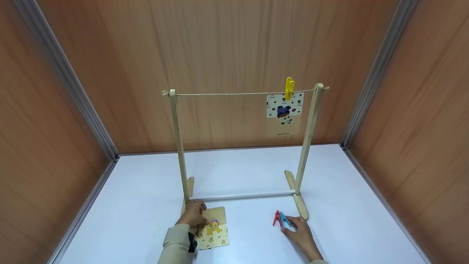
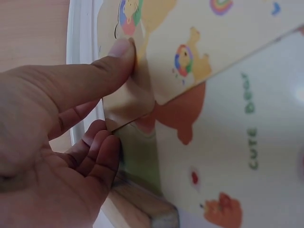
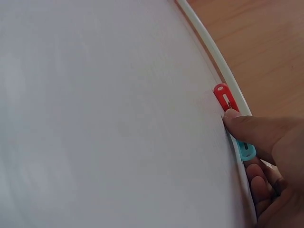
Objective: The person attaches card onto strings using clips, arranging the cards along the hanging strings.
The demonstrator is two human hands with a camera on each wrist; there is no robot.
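Lion card [image 1: 217, 228], lower centre of the frame, pinched by the left hand [image 1: 193, 214].
Picking it up from over the bear card [image 2: 223, 147] seems the step in hand; the next move probably calls for a firm lift. It extends right of that hand. Lower right, the right hand [image 1: 302, 234] pinches a blue clothespin [image 1: 284, 219] (red clothespin [image 1: 277, 217] just beside it).

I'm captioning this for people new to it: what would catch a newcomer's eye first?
Probably the bright yellow clothespin, high on the string near the right post, with a patterned card hanging below it. Next, low over the white table, the red clothespin and blue clothespin, the blue one pinched by the right hand. To their left, the left hand holds a yellow animal card.
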